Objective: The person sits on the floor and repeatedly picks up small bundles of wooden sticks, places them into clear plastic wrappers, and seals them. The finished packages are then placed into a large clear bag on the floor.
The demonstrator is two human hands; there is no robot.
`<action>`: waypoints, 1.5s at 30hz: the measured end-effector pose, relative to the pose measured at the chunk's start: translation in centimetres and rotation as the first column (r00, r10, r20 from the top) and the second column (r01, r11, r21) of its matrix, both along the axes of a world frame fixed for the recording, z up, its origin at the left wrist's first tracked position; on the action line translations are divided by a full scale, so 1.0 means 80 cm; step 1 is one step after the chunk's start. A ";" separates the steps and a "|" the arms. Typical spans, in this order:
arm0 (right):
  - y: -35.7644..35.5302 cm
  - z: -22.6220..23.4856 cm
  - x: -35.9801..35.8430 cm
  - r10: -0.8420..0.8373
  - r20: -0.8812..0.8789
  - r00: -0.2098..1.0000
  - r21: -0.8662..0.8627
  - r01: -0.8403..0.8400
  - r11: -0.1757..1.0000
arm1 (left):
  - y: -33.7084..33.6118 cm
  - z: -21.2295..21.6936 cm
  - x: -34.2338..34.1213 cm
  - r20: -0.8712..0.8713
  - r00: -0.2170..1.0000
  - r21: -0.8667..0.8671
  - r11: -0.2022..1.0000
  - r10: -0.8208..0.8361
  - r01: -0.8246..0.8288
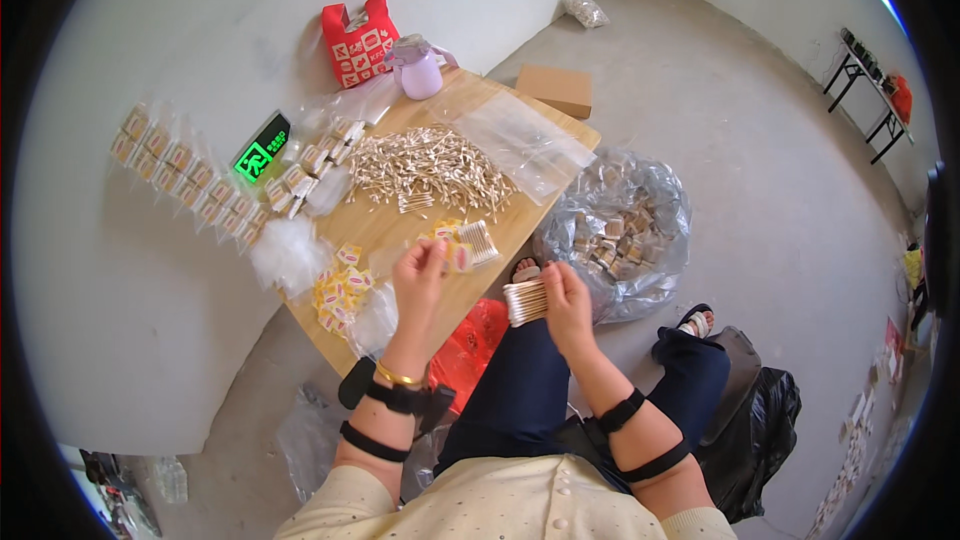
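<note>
My right hand (567, 305) grips a bundle of wooden cotton swabs (525, 301), held level just off the near edge of the wooden table (520, 230). My left hand (420, 275) holds a small clear packet with a yellow-and-red label (460, 256) over the table's near part. A second small bunch of swabs (480, 240) lies on the table just beyond that packet. A large loose heap of cotton swabs (430, 168) covers the table's middle.
Yellow labels (340, 292) lie at the near left corner, filled packets (190, 180) in rows at far left. A clear bag of finished packs (620, 225) sits on the floor at right. A lilac jug (418, 68), a red bag (358, 42) and a cardboard box (555, 90) stand beyond.
</note>
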State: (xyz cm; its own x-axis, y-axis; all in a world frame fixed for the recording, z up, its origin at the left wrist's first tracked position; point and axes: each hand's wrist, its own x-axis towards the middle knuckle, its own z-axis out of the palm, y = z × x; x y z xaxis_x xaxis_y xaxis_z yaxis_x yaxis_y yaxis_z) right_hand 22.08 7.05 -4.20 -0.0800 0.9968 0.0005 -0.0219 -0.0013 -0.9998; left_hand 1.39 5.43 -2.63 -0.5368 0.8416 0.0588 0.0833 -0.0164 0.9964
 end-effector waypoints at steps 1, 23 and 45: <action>0.006 0.001 0.006 -0.017 -0.056 0.998 -0.042 0.015 0.999 | 0.011 -0.017 -0.024 -0.064 0.995 -0.016 0.997 0.078 -0.080; -0.083 0.013 0.516 -0.926 0.050 0.373 0.190 0.907 0.376 | 0.058 -0.107 -0.009 -0.862 0.204 -0.409 0.875 -0.464 0.259; -0.030 -0.009 0.374 -0.290 0.162 0.943 -0.117 0.310 0.943 | 0.056 0.045 0.095 0.515 0.634 0.428 0.814 -0.577 0.393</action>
State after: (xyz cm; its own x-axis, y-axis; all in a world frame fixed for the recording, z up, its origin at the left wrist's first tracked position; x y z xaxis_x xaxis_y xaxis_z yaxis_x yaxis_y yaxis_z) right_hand 51.96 4.63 -4.96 0.2335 0.9637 -0.1294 0.0981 -0.1557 -0.9829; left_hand 8.96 9.89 0.98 -0.0484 0.9907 0.1273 -0.6174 -0.1299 0.7758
